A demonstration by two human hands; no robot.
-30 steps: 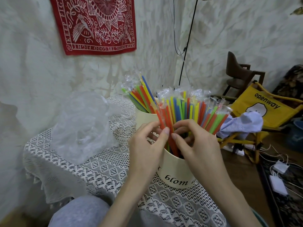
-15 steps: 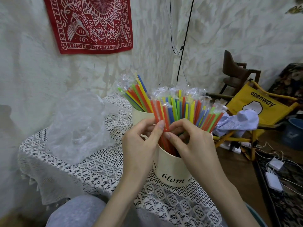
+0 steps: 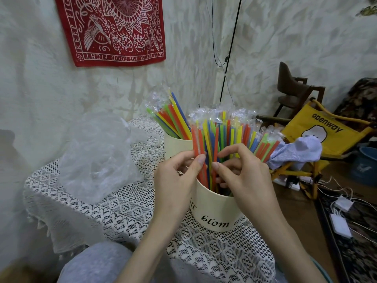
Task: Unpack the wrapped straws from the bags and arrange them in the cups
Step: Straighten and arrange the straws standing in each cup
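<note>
A cream cup (image 3: 214,213) with black lettering stands on the lace-covered table (image 3: 122,209), packed with many wrapped coloured straws (image 3: 230,133) standing upright. My left hand (image 3: 175,180) pinches a few orange and yellow straws at the bundle's near left. My right hand (image 3: 242,176) curls its fingers into the bundle just above the cup rim and grips straws there. A second cream cup (image 3: 175,144) behind holds more wrapped straws (image 3: 171,117) leaning left. An empty clear plastic bag (image 3: 95,156) lies crumpled on the table's left.
A red bandana (image 3: 114,29) hangs on the wall behind. To the right stand a yellow folding chair (image 3: 318,133) with a pale cloth (image 3: 297,154) on it, a dark wooden chair (image 3: 293,92), and chargers with cables (image 3: 342,215) on the floor. My knee (image 3: 95,264) is below the table edge.
Both hands stay at the near cup's straws; the fingers have shifted slightly, the left pinching orange straws, the right thumb and fingers spreading into the bundle. The camera has drifted a little.
</note>
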